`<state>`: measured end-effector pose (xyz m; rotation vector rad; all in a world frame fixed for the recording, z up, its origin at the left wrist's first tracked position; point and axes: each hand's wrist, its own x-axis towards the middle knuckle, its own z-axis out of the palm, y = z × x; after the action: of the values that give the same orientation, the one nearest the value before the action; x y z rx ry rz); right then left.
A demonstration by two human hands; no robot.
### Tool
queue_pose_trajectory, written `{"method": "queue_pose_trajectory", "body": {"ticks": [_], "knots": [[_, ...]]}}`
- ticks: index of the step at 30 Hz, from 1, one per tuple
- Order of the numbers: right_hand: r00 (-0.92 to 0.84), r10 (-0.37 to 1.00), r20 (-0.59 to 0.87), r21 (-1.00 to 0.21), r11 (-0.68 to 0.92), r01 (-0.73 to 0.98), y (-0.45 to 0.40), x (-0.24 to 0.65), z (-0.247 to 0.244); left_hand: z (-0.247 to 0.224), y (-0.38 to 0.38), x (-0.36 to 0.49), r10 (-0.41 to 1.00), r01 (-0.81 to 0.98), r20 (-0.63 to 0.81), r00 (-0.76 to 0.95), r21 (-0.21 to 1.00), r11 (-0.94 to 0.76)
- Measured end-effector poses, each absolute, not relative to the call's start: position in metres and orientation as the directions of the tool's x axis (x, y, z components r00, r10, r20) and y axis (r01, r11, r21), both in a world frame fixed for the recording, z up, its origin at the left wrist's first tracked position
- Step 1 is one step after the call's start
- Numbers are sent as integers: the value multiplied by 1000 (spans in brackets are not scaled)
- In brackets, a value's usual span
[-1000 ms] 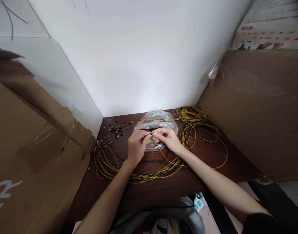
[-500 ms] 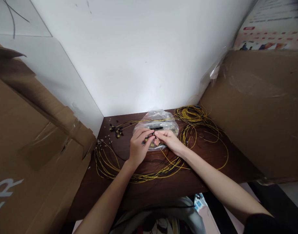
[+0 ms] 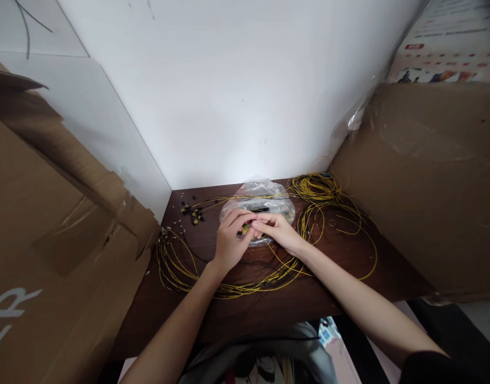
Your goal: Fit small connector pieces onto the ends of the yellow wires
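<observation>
The left hand (image 3: pixel 231 237) and the right hand (image 3: pixel 277 230) meet fingertip to fingertip over the middle of the dark worktop (image 3: pixel 269 304), both pinched on a small yellow and black connector (image 3: pixel 245 229) that sits between them, just at the near edge of a clear plastic bag (image 3: pixel 258 198). The left hand's fingers curl over the connector from the left and the right hand's thumb and forefinger close on it from the right; the piece is too small to tell how it is turned. The bag lies right behind the hands, touching them, with more dark and yellow pieces inside. Yellow wires (image 3: pixel 176 269) loop in wide coils around both wrists, and a denser bundle (image 3: pixel 315 186) lies at the back right. A few loose connectors (image 3: pixel 192 213) rest to the left of the bag. Cardboard boxes (image 3: pixel 425 186) stand on both sides.
</observation>
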<state>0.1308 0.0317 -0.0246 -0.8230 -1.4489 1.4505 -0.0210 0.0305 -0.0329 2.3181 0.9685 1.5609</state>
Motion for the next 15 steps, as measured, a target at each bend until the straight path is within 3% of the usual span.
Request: {"method": "queue_pose_trajectory", "body": {"ticks": [15], "knots": [[-413,902,129,-982,57,-182,35,135,-29,-38,33,-23,569,432,774,278,428,-794]]}}
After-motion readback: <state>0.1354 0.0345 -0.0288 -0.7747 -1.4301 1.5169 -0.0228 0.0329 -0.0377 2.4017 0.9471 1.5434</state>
